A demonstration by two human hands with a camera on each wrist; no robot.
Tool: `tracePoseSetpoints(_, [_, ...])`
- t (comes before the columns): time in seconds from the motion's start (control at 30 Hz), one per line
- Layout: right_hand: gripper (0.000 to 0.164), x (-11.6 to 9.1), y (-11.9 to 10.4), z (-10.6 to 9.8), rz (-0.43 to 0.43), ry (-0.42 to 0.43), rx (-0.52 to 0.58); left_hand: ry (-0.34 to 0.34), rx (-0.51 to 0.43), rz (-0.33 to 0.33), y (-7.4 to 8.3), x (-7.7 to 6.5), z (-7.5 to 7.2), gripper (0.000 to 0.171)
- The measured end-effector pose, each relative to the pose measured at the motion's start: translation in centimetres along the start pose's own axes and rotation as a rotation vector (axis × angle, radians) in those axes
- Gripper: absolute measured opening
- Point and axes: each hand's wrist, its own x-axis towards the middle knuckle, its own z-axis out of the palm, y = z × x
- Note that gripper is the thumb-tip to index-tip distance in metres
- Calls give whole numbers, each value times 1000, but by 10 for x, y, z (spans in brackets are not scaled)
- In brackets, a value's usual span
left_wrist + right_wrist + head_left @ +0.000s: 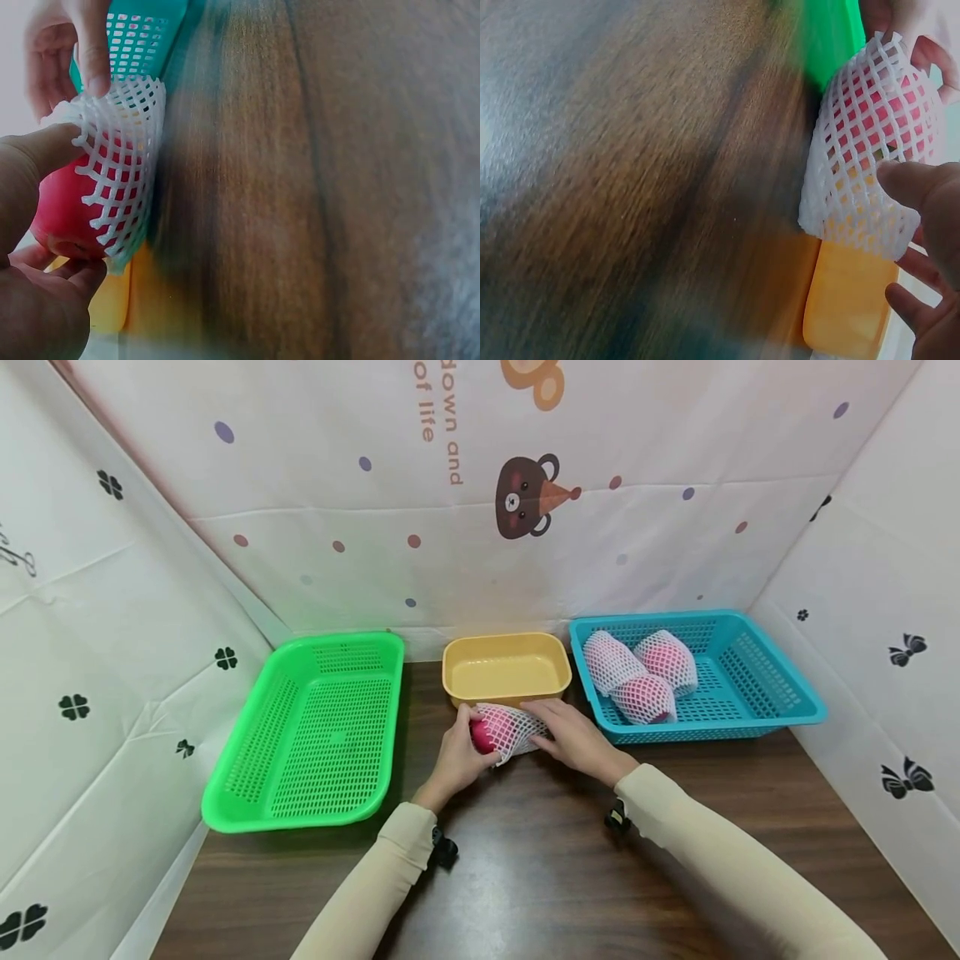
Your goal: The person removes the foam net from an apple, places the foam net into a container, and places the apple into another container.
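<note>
In the middle of the table, in front of the yellow basin, a red apple (64, 206) sits partly inside a white foam net sleeve (855, 135). My left hand (459, 753) grips the apple at its bare end, thumb on the net's edge and fingers on the far side. At the other end, my right hand (573, 737) holds the loose part of the sleeve, its thumb on the near face and fingers behind. The apple fills only the left part of the sleeve; the right part hangs slack. In the left wrist view a dimple shows on the apple's bare end.
A yellow basin (506, 639) stands right behind the hands. To the left is a green basket (330, 739) with nothing in it. At right, a blue basket (780, 689) contains several net-wrapped fruits (645, 697). Printed cloth walls (337, 572) border the table (510, 868).
</note>
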Motion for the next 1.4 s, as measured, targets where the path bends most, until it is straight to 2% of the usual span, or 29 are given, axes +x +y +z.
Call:
tracePoseSetpoints(0.23, [39, 7, -2, 4, -38, 64, -40, 11, -16, 19, -1, -1, -1, 69])
tracePoseSetpoints(0.43, [26, 10, -5, 1, -24, 61, -57, 20, -32, 11, -2, -4, -3, 71])
tracePoseSetpoints(0.57, [24, 12, -8, -2, -10, 47, -77, 15, -40, -8, -3, -5, -5, 75])
tracePoseSetpoints(0.8, [21, 18, -13, -11, -35, 57, -117, 35, -58, 13, -6, -7, -10, 86])
tracePoseSetpoints(1.0, [17, 24, -16, -19, -68, 71, -122, 32, -22, 1, -9, -10, -14, 89])
tracePoseSetpoints(1.2, [17, 32, -23, -30, -43, 47, -133, 71, 15, 15, -9, -14, -19, 93])
tracePoseSetpoints(1.4, [22, 41, -29, -39, -1, -3, -138, 77, 64, -26, -11, -18, -22, 94])
